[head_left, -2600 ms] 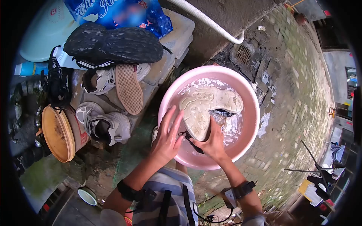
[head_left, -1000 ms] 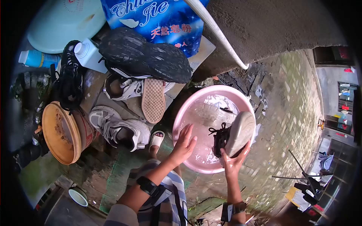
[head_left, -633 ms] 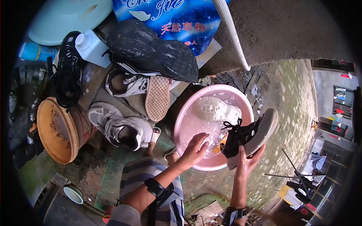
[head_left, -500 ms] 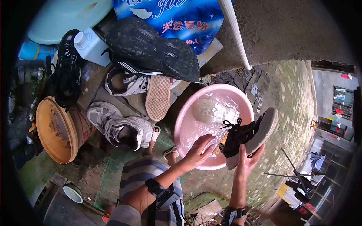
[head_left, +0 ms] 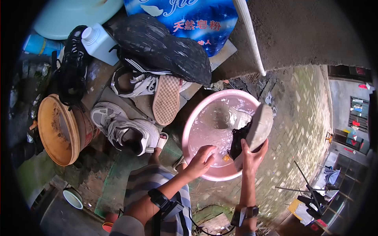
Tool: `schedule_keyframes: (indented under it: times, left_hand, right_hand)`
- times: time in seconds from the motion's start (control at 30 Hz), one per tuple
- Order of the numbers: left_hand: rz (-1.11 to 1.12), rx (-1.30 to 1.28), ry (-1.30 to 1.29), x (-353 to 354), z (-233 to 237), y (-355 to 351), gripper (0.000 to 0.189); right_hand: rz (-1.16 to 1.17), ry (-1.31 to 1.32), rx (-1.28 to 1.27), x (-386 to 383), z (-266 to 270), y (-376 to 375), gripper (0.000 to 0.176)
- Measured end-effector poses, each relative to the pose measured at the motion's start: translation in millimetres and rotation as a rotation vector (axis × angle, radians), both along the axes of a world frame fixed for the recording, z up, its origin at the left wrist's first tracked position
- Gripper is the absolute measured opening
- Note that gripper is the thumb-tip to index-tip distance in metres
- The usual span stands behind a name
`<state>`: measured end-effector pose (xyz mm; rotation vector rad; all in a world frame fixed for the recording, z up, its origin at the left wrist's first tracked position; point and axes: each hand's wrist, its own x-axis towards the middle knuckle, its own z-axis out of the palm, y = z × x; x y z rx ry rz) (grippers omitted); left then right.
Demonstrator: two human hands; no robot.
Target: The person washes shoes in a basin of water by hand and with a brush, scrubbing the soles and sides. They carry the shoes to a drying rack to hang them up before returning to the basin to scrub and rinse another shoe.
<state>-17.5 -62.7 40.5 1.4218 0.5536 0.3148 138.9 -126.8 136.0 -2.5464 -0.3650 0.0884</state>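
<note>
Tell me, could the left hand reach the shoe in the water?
Probably yes: the left hand looks empty at the edge of the tub, and nothing solid seems to block its way to the shoe in the water. The right hand holds another shoe further right.

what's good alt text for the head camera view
Right hand grips a dark, pale-soled shoe at a water-filled pink basin with another shoe in it; the left hand is near the rim. More shoes sit to the left, near a blue bag.
</note>
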Motion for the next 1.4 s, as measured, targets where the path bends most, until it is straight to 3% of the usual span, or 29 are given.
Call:
schedule_keyframes:
  times: [0.07, 0.17, 0.3, 0.4, 0.5, 0.57, 0.63, 0.7, 0.83, 0.87, 0.9, 1.03, 1.07, 1.1, 1.17, 1.2, 1.33, 1.4]
  left_hand:
    - [0.015, 0.048, 0.031, -7.5, 1.0, 0.0, 0.037]
    - [0.075, 0.043, 0.07, -2.7, -0.1, -8.0, 0.041]
    - [0.064, 0.022, 0.113, 4.1, 11.6, -26.1, 0.042]
    - [0.129, 0.045, 0.104, 10.6, 13.6, -43.9, 0.042]
    - [0.21, 0.11, 0.093, 8.6, 7.8, -68.4, 0.04]
    - [0.236, 0.057, 0.077, 7.0, 13.3, -78.0, 0.041]
    - [0.312, 0.15, 0.075, 5.3, 17.1, -87.9, 0.039]
    - [0.342, 0.183, 0.082, 2.8, 19.0, -95.2, 0.037]
    - [0.353, 0.192, 0.104, 3.9, 21.4, -97.7, 0.037]
    - [0.373, 0.197, 0.115, 3.3, 20.9, -97.1, 0.037]
    - [0.381, 0.203, 0.117, 2.4, 19.7, -96.3, 0.037]
    - [0.359, 0.24, 0.155, -3.5, 11.0, -103.8, 0.035]
    - [0.376, 0.251, 0.142, -7.2, 7.9, -106.8, 0.036]
    - [0.392, 0.259, 0.124, -12.0, 5.2, -107.0, 0.036]
    - [0.408, 0.231, 0.159, -25.3, 9.1, -101.8, 0.036]
    - [0.411, 0.225, 0.139, -32.5, 9.1, -96.6, 0.035]
    - [0.41, 0.184, 0.1, -62.4, 9.0, -79.8, 0.031]
    - [0.408, 0.125, 0.084, -76.2, 13.2, -72.4, 0.027]
  right_hand:
    - [0.034, 0.142, 0.218, 0.2, -7.7, -7.0, 0.086]
    - [0.096, -0.003, -0.011, 0.2, -2.5, -1.9, 0.093]
    - [0.108, 0.104, 0.249, 7.8, -5.5, -15.9, 0.097]
    - [0.202, 0.053, 0.095, 11.4, 9.6, -24.7, 0.095]
    - [0.166, 0.147, 0.333, 27.2, -7.7, -43.6, 0.093]
    - [0.384, 0.028, 0.074, 31.7, 6.1, -39.1, 0.093]
    - [0.505, 0.005, 0.029, 35.0, 14.2, -37.6, 0.093]
    - [0.436, 0.081, 0.179, 45.0, 5.5, -40.6, 0.094]
    - [0.587, -0.199, -0.25, 44.8, 7.2, -51.9, 0.096]
    - [0.611, -0.236, -0.076, 43.1, 5.9, -54.2, 0.097]
    - [0.567, -0.193, 0.076, 40.0, 6.1, -52.4, 0.099]
    - [0.63, -0.27, -0.161, 41.1, 12.8, -53.3, 0.097]
    - [0.601, -0.353, -0.159, 38.2, 9.9, -54.3, 0.095]
    - [0.572, -0.256, -0.019, 38.0, 6.4, -54.3, 0.096]
    - [0.54, -0.167, -0.084, 28.8, 10.7, -51.8, 0.099]
    - [0.563, -0.398, -0.342, 25.3, 9.3, -51.8, 0.101]
    - [0.569, -0.475, -0.53, 17.2, 9.7, -41.7, 0.104]
    - [0.558, -0.504, -0.49, 10.1, 13.0, -39.9, 0.104]
